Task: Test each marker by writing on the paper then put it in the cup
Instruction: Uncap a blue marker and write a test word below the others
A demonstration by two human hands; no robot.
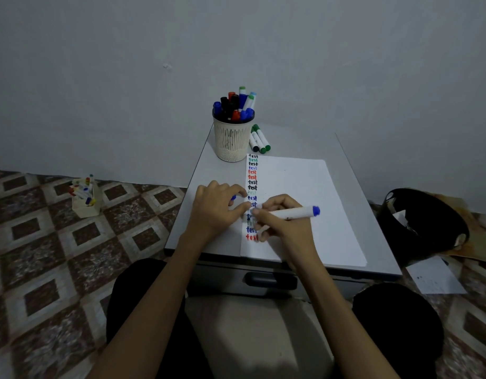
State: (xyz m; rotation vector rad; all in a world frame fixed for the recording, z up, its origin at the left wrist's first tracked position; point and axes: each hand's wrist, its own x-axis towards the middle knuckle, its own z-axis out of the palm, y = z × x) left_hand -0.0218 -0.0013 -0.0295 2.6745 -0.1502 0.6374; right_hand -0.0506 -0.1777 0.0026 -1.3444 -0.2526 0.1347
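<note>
Right hand (284, 227), marker (292, 213); cup (232, 140) of markers (234, 105)

cup (232, 139) behind paper (299, 203), markers (259, 139) right

This looks like a plain room in a home. Patterned brown-and-cream floor tiles (58, 255) fill the lower left and a bare pale wall (126, 77) runs across the top. A small grey tabletop (209, 170) has a drawer handle (272, 280), and a black bin (422, 228) sits on the floor at right.

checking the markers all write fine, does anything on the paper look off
One green test word midway down the column on the paper is far paler than the others, barely readable. Nothing else stands out.
</note>
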